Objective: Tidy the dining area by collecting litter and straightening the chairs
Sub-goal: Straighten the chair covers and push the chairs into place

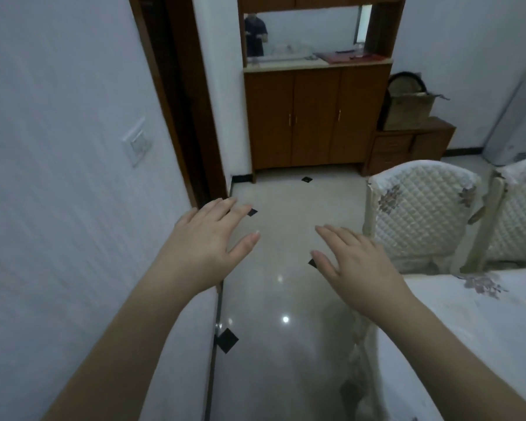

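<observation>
Both hands, left (pixel 208 235) and right (pixel 351 259), spread empty beside 2 chairs (pixel 422 214).

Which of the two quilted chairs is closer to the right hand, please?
The left quilted chair, whose whole backrest shows just beyond the right hand. The other chair stands farther right, cut off by the picture's edge.

We see a white textured wall (pixel 58 147) just left of the left hand (pixel 208 238), with a light switch (pixel 136 142) on it. Past that hand is a dark wood door frame (pixel 192 101). Under both hands lies a glossy pale tile floor (pixel 286 293) with black diamond insets and light glints. Far ahead stands a brown cabinet (pixel 316 117) with a mirror (pixel 304 31) above. Beyond the right hand (pixel 356 262) a low drawer unit (pixel 407 147) holds a box (pixel 407 110). A white-clothed table (pixel 468 329) sits just right of that hand.
</observation>
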`<state>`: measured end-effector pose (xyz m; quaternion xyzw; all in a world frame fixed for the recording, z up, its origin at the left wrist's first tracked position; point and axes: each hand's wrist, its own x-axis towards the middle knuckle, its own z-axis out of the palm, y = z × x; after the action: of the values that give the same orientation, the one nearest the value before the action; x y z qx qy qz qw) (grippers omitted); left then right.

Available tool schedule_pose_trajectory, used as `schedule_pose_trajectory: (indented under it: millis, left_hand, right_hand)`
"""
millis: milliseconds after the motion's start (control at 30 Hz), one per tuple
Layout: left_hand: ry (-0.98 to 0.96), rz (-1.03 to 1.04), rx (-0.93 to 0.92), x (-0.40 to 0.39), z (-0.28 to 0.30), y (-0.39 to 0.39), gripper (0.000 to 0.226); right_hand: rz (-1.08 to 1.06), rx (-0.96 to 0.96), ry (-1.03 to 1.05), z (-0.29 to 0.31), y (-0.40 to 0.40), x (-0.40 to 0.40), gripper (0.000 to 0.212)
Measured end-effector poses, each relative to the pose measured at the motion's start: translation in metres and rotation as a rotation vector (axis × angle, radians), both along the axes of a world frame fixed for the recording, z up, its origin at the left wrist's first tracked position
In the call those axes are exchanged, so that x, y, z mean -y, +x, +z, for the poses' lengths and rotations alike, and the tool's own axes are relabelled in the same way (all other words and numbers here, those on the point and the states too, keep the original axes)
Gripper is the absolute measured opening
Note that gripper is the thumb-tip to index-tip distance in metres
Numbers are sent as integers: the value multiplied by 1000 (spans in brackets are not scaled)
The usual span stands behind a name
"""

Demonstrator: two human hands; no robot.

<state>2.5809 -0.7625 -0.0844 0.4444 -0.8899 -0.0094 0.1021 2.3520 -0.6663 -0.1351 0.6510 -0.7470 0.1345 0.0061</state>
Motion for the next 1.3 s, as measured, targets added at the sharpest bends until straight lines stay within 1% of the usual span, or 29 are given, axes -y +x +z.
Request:
schedule_pose_trajectory:
  millis: [133,267,400,533,633,700,867,1033,1200,1300]
  left_hand:
    - [8,1,12,70,26,-11,64]
    - [-73,-75,-2,134,49,-35,62]
    - [-117,-118,15,189,60,-68,60]
    - [-132,-164,10,240,67,-105,56]
    - [-204,-199,-43,284,86,-142,55]
    - [-210,-214,-51,315,101,-171,56]
    - [-140,-188,89,386,123,-238,64]
    - [-172,-195,49,452,136,-286,67]
    - [-250,-213,30,523,139,-319,73]
    - [-292,-195,4,568,135,-342,75]
  right_hand:
    - [14,-39,20,31,-4,77,56]
    - [-23,-94,-29,62,-19,137,56]
    - [-56,-110,-56,77,-41,183,55]
    - [-56,-85,-83,89,-79,228,54]
    - [-79,-143,-91,105,-124,263,58]
    - [-93,-193,-104,118,-156,289,64]
    - [-128,-270,-98,143,-217,361,74]
    - [-142,-300,-86,155,-267,432,73]
    - [-145,-300,-122,164,-300,498,69]
    - [-179,-291,-162,164,-315,547,71]
